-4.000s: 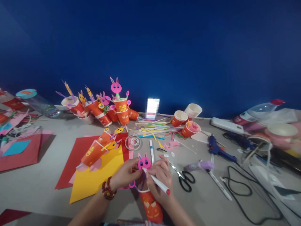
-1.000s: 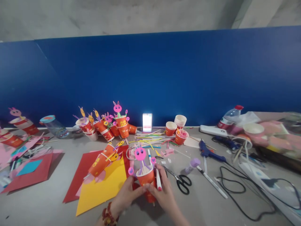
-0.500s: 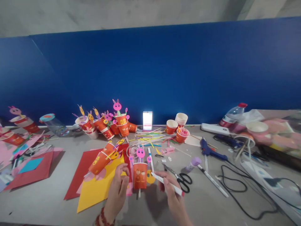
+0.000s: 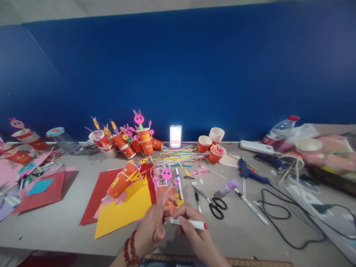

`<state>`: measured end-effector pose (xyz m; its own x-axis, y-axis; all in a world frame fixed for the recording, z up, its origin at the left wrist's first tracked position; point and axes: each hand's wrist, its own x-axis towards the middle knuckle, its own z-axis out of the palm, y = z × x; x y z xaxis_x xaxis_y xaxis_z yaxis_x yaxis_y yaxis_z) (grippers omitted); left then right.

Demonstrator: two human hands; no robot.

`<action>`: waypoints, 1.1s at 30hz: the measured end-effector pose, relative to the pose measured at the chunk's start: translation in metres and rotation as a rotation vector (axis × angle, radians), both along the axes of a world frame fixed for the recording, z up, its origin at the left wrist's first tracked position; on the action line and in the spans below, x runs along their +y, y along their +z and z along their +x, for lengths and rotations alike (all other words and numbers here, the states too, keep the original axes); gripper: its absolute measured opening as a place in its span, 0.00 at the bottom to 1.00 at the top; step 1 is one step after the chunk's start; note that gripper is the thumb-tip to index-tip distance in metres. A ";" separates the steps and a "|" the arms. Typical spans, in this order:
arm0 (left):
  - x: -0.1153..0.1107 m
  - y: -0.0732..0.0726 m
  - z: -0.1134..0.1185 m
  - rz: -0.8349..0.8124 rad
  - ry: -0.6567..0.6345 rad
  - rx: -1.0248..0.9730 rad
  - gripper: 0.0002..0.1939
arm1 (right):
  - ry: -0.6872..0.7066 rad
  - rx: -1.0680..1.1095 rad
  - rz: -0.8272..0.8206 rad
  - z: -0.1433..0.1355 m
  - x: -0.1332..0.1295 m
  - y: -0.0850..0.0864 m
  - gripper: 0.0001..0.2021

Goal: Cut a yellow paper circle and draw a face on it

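My left hand (image 4: 154,217), a beaded bracelet at its wrist, reaches across the lower part of an orange-red paper cup (image 4: 164,190). Its fingers are stretched out and apart. A pink rabbit face (image 4: 167,172) on a stick rises from that cup, with round pink pieces at its sides. Between thumb and fingers, my right hand (image 4: 191,222) holds a white marker (image 4: 191,224) with a red end, its other end pointing at my left palm. By that tip shows a small dark red spot I cannot make out. A yellow paper face (image 4: 179,201) lies beside the cup.
Black-handled scissors (image 4: 215,205), a glue stick (image 4: 228,187), another marker (image 4: 251,207) and a blue glue gun (image 4: 250,172) lie to the right, with cables beyond. Yellow paper (image 4: 119,215) and a tilted decorated cup (image 4: 120,184) lie left. Several decorated cups (image 4: 145,142) stand behind.
My left hand has moved right, over the cup's lower part, and its fingers have spread. My right hand has brought the marker left and down to it. The view has tilted slightly downward.
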<state>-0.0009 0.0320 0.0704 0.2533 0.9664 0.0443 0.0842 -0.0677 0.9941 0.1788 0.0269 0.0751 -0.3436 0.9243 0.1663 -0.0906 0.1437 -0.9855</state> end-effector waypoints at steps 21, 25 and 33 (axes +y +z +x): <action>-0.005 -0.001 0.016 0.446 0.157 0.175 0.30 | -0.094 -0.364 0.276 0.019 0.012 -0.005 0.18; 0.010 -0.011 -0.004 0.448 0.457 0.427 0.21 | -0.242 -0.774 0.541 0.048 0.044 -0.016 0.16; 0.019 -0.050 -0.006 0.196 0.506 0.651 0.49 | -0.344 -1.121 0.719 0.061 0.069 -0.062 0.29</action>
